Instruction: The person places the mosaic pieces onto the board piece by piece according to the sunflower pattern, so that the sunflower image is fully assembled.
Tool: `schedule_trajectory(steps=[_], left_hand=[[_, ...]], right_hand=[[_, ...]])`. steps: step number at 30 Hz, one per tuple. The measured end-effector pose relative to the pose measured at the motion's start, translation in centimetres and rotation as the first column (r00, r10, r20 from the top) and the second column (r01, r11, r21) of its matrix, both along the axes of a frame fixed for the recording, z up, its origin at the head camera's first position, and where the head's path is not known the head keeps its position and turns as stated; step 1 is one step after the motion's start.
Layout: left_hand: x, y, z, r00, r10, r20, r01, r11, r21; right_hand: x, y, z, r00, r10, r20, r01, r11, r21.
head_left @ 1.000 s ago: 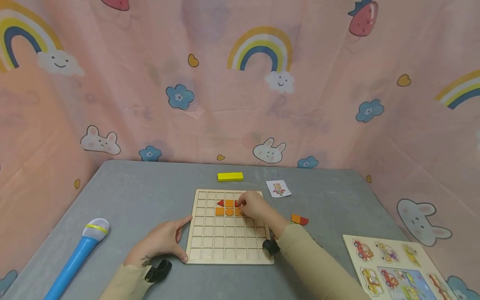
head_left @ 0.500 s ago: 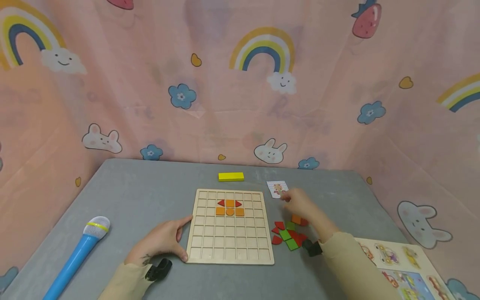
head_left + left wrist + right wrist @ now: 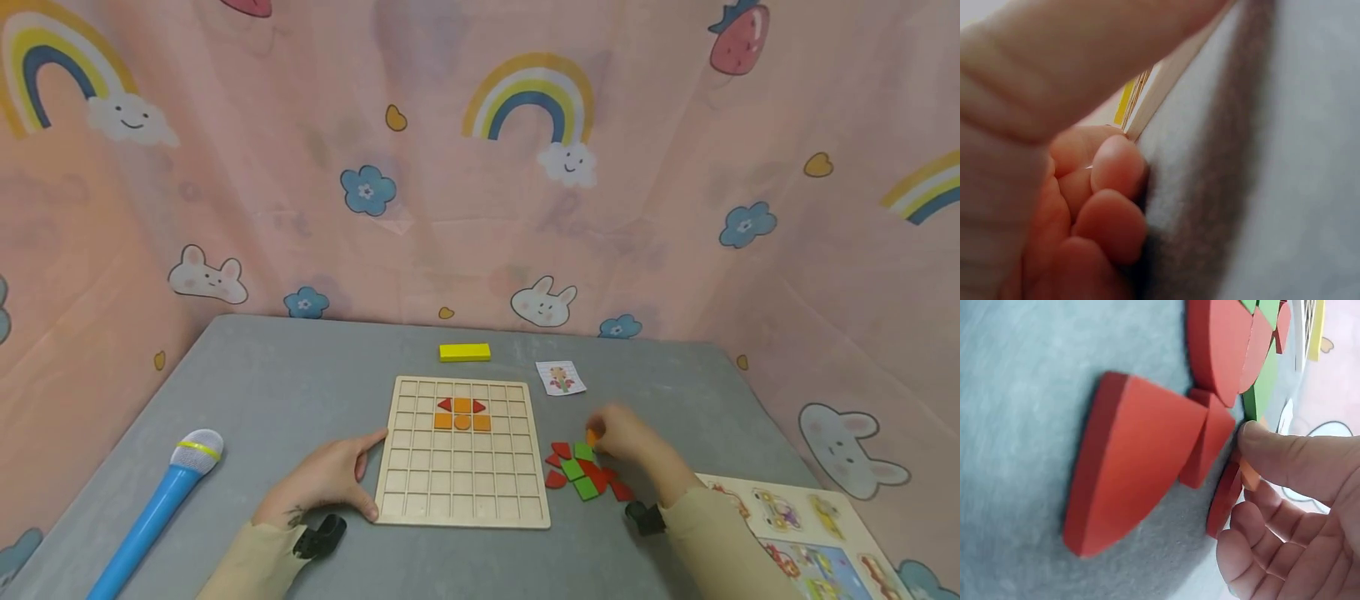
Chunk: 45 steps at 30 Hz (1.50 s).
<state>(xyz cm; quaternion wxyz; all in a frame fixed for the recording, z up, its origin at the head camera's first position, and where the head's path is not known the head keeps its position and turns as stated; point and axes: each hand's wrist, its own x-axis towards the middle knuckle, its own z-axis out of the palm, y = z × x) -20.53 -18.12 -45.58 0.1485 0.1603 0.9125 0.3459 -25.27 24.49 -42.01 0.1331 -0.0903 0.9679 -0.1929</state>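
A wooden grid board [image 3: 461,482] lies mid-table, with several orange pieces and two red triangles in its upper squares. Along its left edge, the thumb and index fingertips of my left hand [image 3: 318,477] touch the rim, spread apart. In the left wrist view the other fingers [image 3: 1110,225] curl loosely near the grey cloth. Right of the board, my right hand [image 3: 628,435] pinches an orange block [image 3: 1249,474] between thumb and fingers, partly hidden by them. Loose red pieces [image 3: 596,475] and green squares [image 3: 585,488] lie just beside that hand.
A small picture card [image 3: 561,378] lies right of the board's far corner. Behind the board sits a yellow bar [image 3: 464,352]. A blue toy microphone [image 3: 157,508] lies at left, and a wooden picture puzzle [image 3: 813,533] at right, partly under the right sleeve.
My right hand has left the board's upper squares, passed near the picture card, and moved down to the loose pieces, where it now pinches an orange block. The left hand stays put.
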Motion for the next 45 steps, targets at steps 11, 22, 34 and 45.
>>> schedule_trajectory(steps=[11, 22, 34, 45], left_hand=[[0.0, 0.2, 0.2, 1.000, 0.002, -0.007, -0.002, 1.000, -0.001], [0.0, 0.3, 0.2, 1.000, -0.001, -0.023, 0.000, 1.000, -0.015], [0.1, 0.3, 0.3, 1.000, 0.015, -0.012, -0.015, 1.000, 0.002], [0.1, 0.3, 0.3, 1.000, 0.006, -0.019, -0.006, 1.000, -0.002]], right_hand=[[-0.8, -2.6, 1.9, 0.997, -0.072, 0.003, 0.071, 0.987, -0.141], [-1.5, -11.7, 2.8, 0.989, 0.121, -0.083, -0.140, 0.946, -0.293], [-0.7, -16.4, 1.0, 0.968, 0.246, -0.048, -0.250, 0.943, -0.219], [-0.5, -16.9, 0.3, 0.973, 0.226, -0.041, -0.230, 0.961, -0.154]])
